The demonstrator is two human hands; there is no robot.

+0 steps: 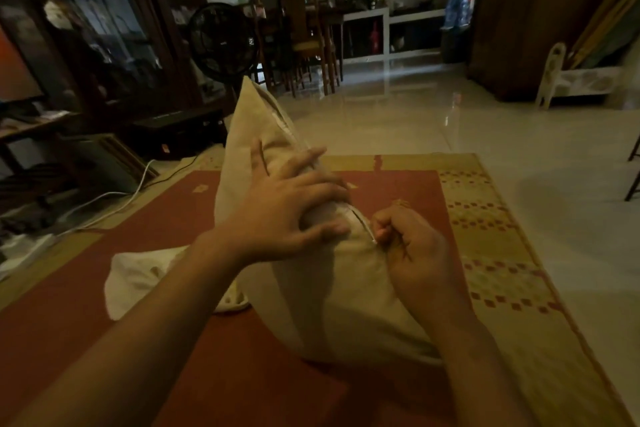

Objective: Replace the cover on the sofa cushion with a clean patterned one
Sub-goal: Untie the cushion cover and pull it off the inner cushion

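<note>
The cushion stood on edge on the mat, just in front of the person, its zipped side turned up so the seam lay within easy reach. The left hand lay spread over that upper edge, fingers straight and apart, pressing the cream cover flat, probably to keep the fabric taut beside the zip. The right hand was curled, thumb and forefinger pinched on the zip's near end. Which way the zip was being drawn could not be told. The cover looked plain in the dim light, so it was likely the old one. A loose pale cloth lay against the cushion's left side.
</note>
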